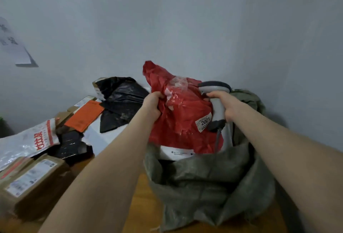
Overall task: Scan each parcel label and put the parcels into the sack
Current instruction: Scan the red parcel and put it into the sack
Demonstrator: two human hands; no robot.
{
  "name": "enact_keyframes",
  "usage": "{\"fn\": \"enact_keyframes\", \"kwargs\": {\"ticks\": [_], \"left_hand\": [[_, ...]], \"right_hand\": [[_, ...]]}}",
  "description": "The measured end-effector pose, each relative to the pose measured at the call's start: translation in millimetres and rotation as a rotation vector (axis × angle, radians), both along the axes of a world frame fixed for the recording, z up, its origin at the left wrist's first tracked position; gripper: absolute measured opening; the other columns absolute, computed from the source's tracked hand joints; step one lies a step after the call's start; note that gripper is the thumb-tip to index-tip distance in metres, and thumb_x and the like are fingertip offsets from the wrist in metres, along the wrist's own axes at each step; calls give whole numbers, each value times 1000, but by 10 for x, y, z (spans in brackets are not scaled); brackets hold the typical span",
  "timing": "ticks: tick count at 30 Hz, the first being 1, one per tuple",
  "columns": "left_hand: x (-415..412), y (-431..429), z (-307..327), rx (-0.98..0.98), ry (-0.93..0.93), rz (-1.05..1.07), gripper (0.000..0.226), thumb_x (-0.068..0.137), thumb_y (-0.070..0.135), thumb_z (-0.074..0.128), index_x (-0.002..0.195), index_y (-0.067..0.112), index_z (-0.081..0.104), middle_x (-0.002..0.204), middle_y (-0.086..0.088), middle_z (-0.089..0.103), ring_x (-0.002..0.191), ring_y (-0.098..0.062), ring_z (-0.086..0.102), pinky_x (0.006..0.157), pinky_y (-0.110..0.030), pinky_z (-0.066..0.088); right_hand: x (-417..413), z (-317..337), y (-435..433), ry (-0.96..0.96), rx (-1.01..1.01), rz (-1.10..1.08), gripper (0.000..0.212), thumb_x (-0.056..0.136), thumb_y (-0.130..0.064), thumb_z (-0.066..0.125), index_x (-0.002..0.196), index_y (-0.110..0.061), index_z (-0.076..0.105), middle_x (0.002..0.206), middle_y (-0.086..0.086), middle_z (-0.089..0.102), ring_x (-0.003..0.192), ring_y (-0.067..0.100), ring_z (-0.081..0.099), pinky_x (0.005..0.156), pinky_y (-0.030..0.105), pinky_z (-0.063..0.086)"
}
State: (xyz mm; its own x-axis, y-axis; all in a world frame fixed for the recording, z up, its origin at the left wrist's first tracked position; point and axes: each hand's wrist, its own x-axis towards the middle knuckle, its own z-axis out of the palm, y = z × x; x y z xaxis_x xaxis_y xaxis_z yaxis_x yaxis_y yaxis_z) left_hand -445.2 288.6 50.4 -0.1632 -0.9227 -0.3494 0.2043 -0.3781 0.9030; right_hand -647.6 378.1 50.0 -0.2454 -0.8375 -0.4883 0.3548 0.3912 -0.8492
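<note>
Left hand (pixel 153 105) clutches the one red parcel (pixel 181 121) — upright, long axis vertical, its foot in the one sack (pixel 204 186) — while the right hand (pixel 225 106) grips the one scanner (pixel 215 86), head pointing left at it

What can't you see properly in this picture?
All in the head view:
- Inside of the sack: hidden by its folded rim and the red parcel.
- Small print on the parcel's label: too small; only "2001" reads.
- Label on the cardboard box: blurred.
- Trigger of the scanner: covered by the right hand.
</note>
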Motion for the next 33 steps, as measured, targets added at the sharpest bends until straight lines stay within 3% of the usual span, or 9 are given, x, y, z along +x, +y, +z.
{"fn": "enact_keyframes", "kwargs": {"ticks": [8,12,15,17,21,25,27,31,33], "left_hand": [[-176,129,-775,280,-622,-308,13,87,13,59,88,1,65,72,-15,67,72,-29,62,91,-45,52],[-292,5,-765,97,-631,-255,54,75,13,76,123,4,55,109,-14,65,97,-33,64,90,-49,52],[-362,46,-843,-27,-639,-478,80,74,5,78,139,26,37,122,-2,57,109,-27,57,93,-44,48],[-420,65,-1032,-104,-824,-623,98,75,5,77,151,29,21,138,-5,48,122,-28,50,101,-43,44],[-665,81,-1294,-344,-1281,-635,77,81,13,67,148,19,29,131,-11,56,118,-31,53,96,-36,44],[-816,32,-1347,-432,-1264,-415,48,91,23,52,138,19,42,124,-13,60,113,-33,57,94,-39,44],[-776,43,-1377,-411,-1299,-430,43,92,21,49,135,18,45,124,-13,60,112,-33,57,94,-39,44],[-582,113,-1433,-317,-1402,-574,55,89,23,60,140,13,40,129,-12,57,119,-31,53,98,-36,42],[-496,118,-1403,-280,-1352,-618,74,83,25,71,145,14,33,137,-12,50,127,-30,46,104,-36,39]], "right_hand": [[-429,-484,257,219,338,10,17,93,-14,61,98,0,54,86,16,59,71,30,56,74,39,49],[-512,-680,-37,303,216,-208,53,85,-17,70,130,2,51,119,17,60,107,34,61,93,39,50],[-616,-811,-217,423,297,-254,63,76,-31,78,125,-1,55,119,16,62,108,36,61,96,43,50],[-648,-876,-286,521,375,-224,69,72,-39,80,125,-3,55,123,14,59,112,35,58,98,44,49],[-602,-771,-304,866,430,-234,71,75,-50,69,131,-10,55,135,12,52,120,34,50,100,42,45],[-606,-542,-295,504,171,-85,35,81,-23,69,108,-2,63,85,10,67,69,23,64,62,31,54],[-509,-555,-201,306,207,67,21,90,-16,63,103,0,59,85,12,60,66,22,60,53,29,54],[-371,-980,-67,347,290,89,60,84,-17,73,137,-2,47,130,14,55,117,30,55,97,38,48],[-341,-1055,-28,331,272,43,67,83,-17,76,140,-2,44,133,13,54,121,29,53,103,38,45]]}}
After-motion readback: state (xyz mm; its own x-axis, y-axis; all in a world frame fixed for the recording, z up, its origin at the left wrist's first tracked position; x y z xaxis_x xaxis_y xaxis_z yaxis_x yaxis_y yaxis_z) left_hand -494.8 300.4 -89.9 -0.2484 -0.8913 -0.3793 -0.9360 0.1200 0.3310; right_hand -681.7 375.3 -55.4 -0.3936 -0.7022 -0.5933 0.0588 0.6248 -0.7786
